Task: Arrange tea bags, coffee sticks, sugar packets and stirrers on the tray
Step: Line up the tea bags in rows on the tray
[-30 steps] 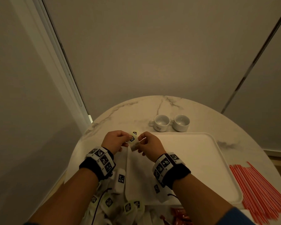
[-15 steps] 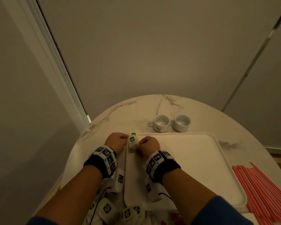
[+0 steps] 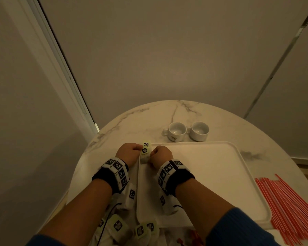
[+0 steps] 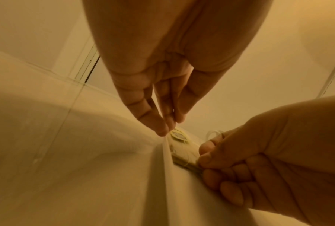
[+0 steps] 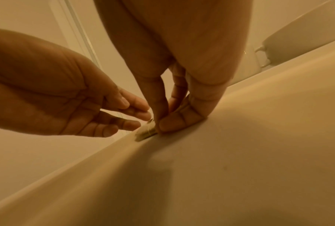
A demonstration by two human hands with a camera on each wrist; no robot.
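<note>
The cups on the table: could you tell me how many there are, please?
2: one white cup and a second cup to its right, side by side on the marble table just beyond the tray's far edge. None appears hidden.

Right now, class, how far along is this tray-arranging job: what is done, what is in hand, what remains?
Barely started. Done: nothing lies loose on the tray yet. In hand: the right hand pinches the tea bags at the tray's far left corner, with the left hand steadying beside them. Left: the tea bag pile near the person, the red stirrers on the table to the right, and red packets by the tray's near edge.
</note>
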